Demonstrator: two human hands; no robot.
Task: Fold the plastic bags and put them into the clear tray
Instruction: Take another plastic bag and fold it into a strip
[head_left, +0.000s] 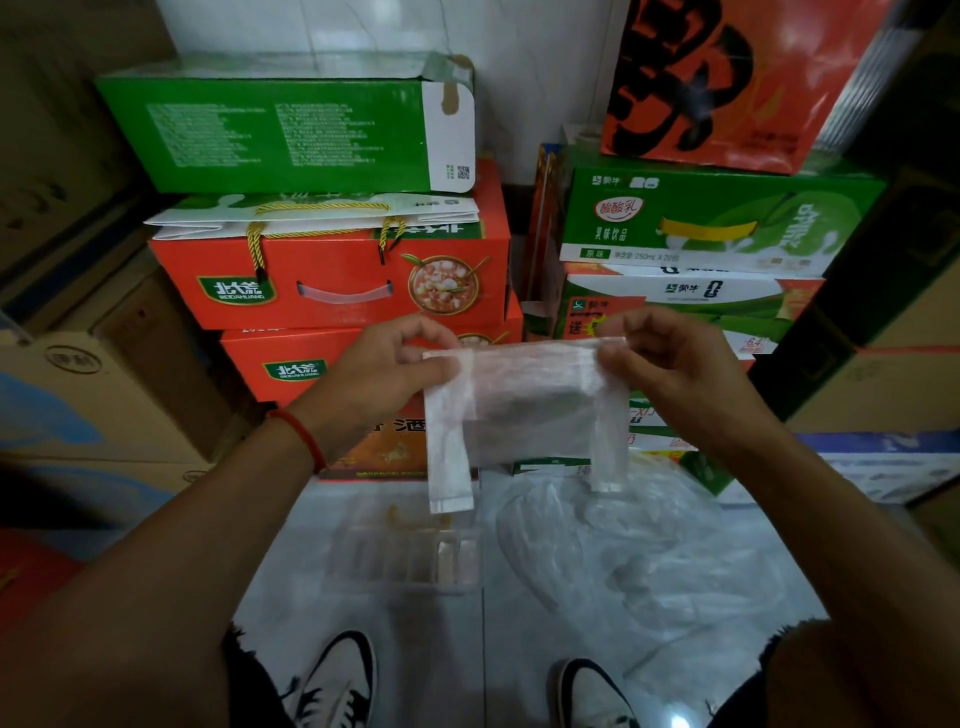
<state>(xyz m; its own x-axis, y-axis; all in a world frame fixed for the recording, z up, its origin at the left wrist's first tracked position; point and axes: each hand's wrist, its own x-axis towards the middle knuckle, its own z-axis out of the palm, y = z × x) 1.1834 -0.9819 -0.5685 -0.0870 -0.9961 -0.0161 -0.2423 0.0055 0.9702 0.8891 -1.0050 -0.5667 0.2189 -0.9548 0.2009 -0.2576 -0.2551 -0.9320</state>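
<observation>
I hold a white translucent plastic bag (524, 410) flat in the air at chest height, its two handle strips hanging down. My left hand (384, 364) pinches its upper left corner and my right hand (670, 364) pinches its upper right corner. Below, on the pale floor, stands the clear tray (405, 556), with what look like several folded bags inside, though it is blurred. To the tray's right lies a loose heap of clear plastic bags (639, 561).
Stacked cartons fill the space ahead: red boxes (332, 280) in the middle, a green box (270, 135) on top, green and white drink boxes (711, 228) at right. Brown cartons (104, 395) line the left side. My two shoes (337, 686) stand on the floor at the bottom.
</observation>
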